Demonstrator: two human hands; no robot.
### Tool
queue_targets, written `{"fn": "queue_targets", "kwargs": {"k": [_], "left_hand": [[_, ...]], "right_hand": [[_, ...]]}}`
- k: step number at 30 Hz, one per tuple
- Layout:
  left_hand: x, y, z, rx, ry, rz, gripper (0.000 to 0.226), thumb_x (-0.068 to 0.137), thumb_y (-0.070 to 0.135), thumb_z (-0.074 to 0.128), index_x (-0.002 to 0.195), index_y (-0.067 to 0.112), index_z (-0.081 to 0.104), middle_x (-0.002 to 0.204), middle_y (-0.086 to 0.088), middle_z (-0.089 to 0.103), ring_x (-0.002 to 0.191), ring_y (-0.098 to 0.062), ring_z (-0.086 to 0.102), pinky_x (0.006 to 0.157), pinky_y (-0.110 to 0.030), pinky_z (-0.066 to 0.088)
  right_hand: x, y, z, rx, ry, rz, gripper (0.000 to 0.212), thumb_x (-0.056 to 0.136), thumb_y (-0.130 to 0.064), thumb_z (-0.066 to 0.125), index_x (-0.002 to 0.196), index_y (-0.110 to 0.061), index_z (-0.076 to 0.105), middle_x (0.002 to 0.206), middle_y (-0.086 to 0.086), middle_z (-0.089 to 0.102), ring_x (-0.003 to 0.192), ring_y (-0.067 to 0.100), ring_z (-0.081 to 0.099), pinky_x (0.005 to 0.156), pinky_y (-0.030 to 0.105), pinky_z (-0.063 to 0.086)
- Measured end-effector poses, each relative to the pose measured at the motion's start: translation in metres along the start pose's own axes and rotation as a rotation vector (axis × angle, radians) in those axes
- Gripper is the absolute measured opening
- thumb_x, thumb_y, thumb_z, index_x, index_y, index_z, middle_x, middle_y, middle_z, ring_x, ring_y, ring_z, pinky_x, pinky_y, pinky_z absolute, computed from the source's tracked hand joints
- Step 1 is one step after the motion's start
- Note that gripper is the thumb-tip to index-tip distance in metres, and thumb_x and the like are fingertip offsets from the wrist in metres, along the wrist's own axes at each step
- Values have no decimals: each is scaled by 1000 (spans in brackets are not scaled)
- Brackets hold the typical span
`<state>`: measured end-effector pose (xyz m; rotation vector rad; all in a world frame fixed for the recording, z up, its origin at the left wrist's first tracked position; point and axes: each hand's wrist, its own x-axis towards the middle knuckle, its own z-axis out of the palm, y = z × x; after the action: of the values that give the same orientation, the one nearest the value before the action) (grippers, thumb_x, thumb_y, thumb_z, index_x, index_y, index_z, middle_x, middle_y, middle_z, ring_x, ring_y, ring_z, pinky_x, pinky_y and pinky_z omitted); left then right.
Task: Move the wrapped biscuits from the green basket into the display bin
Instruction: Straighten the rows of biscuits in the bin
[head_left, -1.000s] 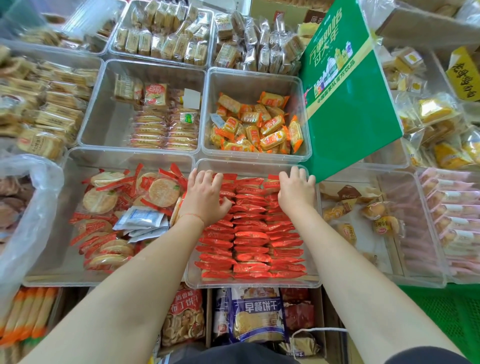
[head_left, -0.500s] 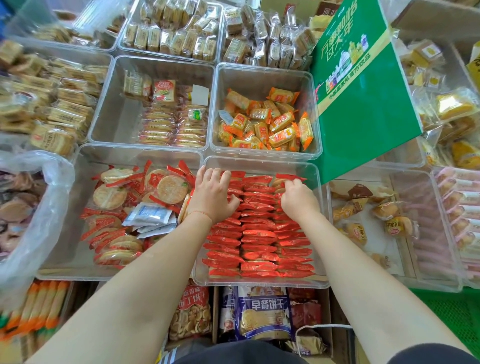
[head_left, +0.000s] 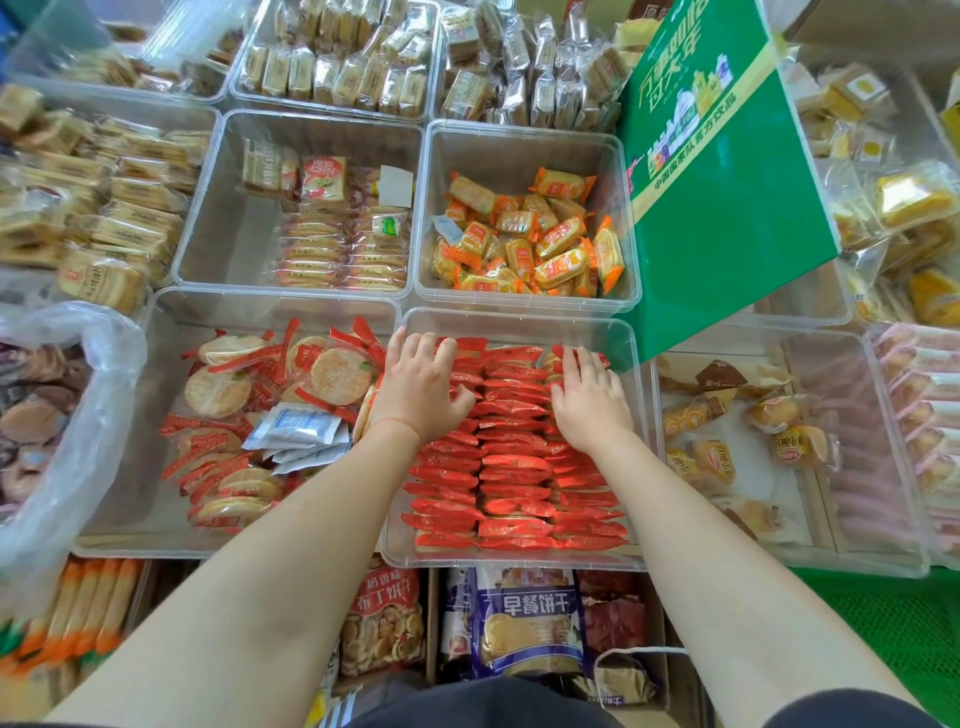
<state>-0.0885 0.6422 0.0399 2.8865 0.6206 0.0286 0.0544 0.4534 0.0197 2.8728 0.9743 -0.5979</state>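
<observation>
Both hands are down in the clear display bin, front centre of the counter, on top of the red-wrapped biscuits. The packs stand on edge in three neat columns running front to back, each pack's long axis left-right, wrapper seams up.

L hand – palm down on the far end of the left column, fingers loosely bent over the pack tops, thumb angled toward the middle column; whether it actually pinches a pack can't be told. R hand – flat on the far end of the right column, fingers fairly straight and pointing to the bin's back wall, gripping nothing visible.

Room: columns fill the bin w/ only a thin gap at the front wall and a strip of bare floor at the back beyond the fingertips. Side walls sit close to the outer columns. A green box leans over the bin's far-right corner. Left neighbour bin holds round rice crackers lying loose; green basket mesh shows at lower right.
</observation>
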Motion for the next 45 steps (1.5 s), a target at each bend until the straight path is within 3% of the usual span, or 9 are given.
{"fn": "queue_targets", "kwargs": {"k": [5, 10, 16, 19, 22, 25, 32, 36, 45], "left_hand": [[0, 1, -1, 38, -19, 0, 49, 81, 44, 48, 117, 12, 56, 120, -11, 56, 120, -30, 46, 120, -47, 11], [0, 2, -3, 113, -92, 10, 36, 83, 37, 45, 96, 13, 68, 107, -9, 61, 115, -28, 48, 120, -50, 7], [1, 2, -6, 147, -124, 16, 35, 86, 35, 42, 92, 16, 71, 100, -4, 65, 111, -24, 53, 120, -49, -1], [1, 2, -4, 124, -106, 10, 33, 85, 32, 42, 90, 14, 69, 97, -5, 65, 108, -26, 54, 120, -49, 3], [1, 1, -2, 15, -33, -17, 44, 80, 24, 27, 101, 10, 62, 102, -9, 62, 107, -31, 54, 119, -50, 13], [2, 0, -1, -78, 26, -25, 60, 74, 22, 15, 117, 6, 55, 115, -12, 57, 112, -33, 50, 117, -49, 19], [3, -4, 0, -71, 25, -8, 59, 79, 19, 22, 132, 9, 46, 131, -14, 48, 126, -32, 39, 119, -47, 14], [-1, 0, -3, -109, 52, -75, 58, 85, 9, 40, 143, 9, 34, 153, -17, 26, 145, -34, 16, 121, -47, 3], [-38, -7, 8, -216, 10, -298, 61, 99, 24, 31, 156, 14, 10, 164, -4, 1, 151, -22, 0, 122, -39, 8]], "right_hand": [[-1, -33, -8, -27, 184, 174, 52, 98, -17, 34, 150, -9, 30, 159, 16, 24, 148, 34, 17, 122, 50, 7], [-7, -63, 3, 77, 115, -249, 41, 100, -43, 44, 136, -23, 50, 152, 10, 37, 143, 28, 28, 115, 49, 21], [-5, -64, -2, -62, 207, -73, 24, 95, -22, 55, 118, -20, 63, 143, 14, 46, 135, 32, 37, 112, 52, 26], [-5, -80, -2, 24, 298, -178, 38, 92, -14, 51, 130, -12, 55, 147, 15, 43, 139, 32, 35, 113, 51, 26], [-10, -87, 7, 86, 112, -362, 56, 100, -27, 38, 154, -20, 27, 163, 5, 19, 151, 25, 11, 120, 49, 15], [-5, -86, 15, -63, -18, -301, 56, 105, -40, 24, 157, -28, 7, 165, -4, 3, 152, 21, -6, 121, 51, 6], [-13, -84, 2, 148, 109, -291, 53, 102, -37, 34, 153, -25, 29, 163, 4, 18, 151, 25, 9, 121, 47, 7], [-31, -65, 6, 144, 79, -152, 61, 101, -42, 34, 157, -26, 16, 165, 6, 6, 152, 24, 1, 122, 47, 3], [-38, -27, 20, 46, -8, -2, 62, 104, -44, 21, 158, -19, 1, 166, 0, 4, 152, 18, 2, 122, 48, 2]]}}
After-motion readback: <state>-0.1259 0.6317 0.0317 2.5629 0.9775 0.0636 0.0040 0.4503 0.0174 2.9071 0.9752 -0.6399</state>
